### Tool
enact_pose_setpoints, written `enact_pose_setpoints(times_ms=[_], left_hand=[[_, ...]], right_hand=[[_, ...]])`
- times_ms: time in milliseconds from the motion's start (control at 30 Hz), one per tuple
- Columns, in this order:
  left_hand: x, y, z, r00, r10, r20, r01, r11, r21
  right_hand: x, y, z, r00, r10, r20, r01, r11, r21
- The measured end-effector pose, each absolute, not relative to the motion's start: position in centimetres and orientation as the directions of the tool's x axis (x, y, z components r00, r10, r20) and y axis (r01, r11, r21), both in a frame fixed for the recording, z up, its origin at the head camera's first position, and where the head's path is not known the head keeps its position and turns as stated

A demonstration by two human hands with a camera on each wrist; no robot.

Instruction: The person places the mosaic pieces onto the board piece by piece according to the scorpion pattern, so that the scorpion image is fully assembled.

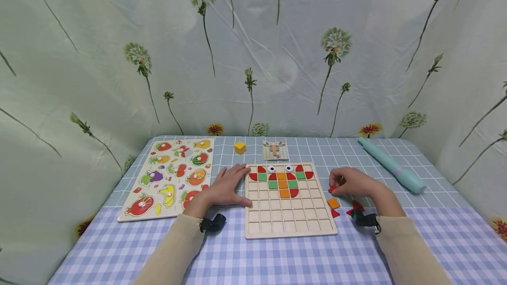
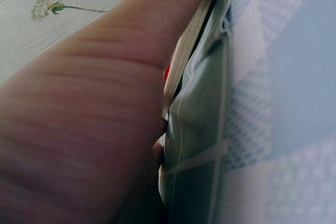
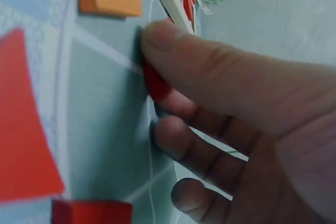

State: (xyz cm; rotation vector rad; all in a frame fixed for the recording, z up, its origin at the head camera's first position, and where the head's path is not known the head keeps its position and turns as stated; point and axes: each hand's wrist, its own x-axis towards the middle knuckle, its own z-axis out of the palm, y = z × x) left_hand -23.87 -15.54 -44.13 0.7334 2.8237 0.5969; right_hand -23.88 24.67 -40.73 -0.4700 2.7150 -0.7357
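Observation:
A wooden grid board (image 1: 291,217) lies flat on the table, its upper rows holding red, green and orange tiles and two eye tiles. My left hand (image 1: 225,188) rests at the board's left edge, thumb and fingers extended against it. Just off the right edge, my right hand (image 1: 356,182) pinches a red tile (image 3: 156,85) between thumb and index finger, low over the cloth. An orange square tile (image 1: 334,203) lies near that hand, with a red tile (image 1: 335,213) beside it. More red pieces (image 1: 358,206) lie by the right wrist, partly hidden by the wrist camera.
Behind the board are a small pattern card (image 1: 275,150) and a yellow cube (image 1: 240,147). A fruit puzzle board (image 1: 158,175) lies at the left. Toward the back right sits a rolled teal bundle (image 1: 392,165). A floral curtain (image 1: 277,56) hangs behind the table.

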Motion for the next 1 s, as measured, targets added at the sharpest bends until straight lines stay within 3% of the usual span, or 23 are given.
enact_pose_setpoints(times_ms=[567, 1000], left_hand=[[-23.9, -15.4, -44.1, -0.876, 0.478, -0.064, 0.415, 0.814, 0.407], [-23.7, -15.3, -44.0, -0.877, 0.476, -0.063, 0.413, 0.815, 0.406]], right_hand=[[-24.0, 22.2, -40.5, -0.949, -0.302, -0.094, -0.197, 0.797, -0.571], [-23.5, 20.3, -40.1, -0.925, -0.375, -0.060, -0.283, 0.787, -0.549]])
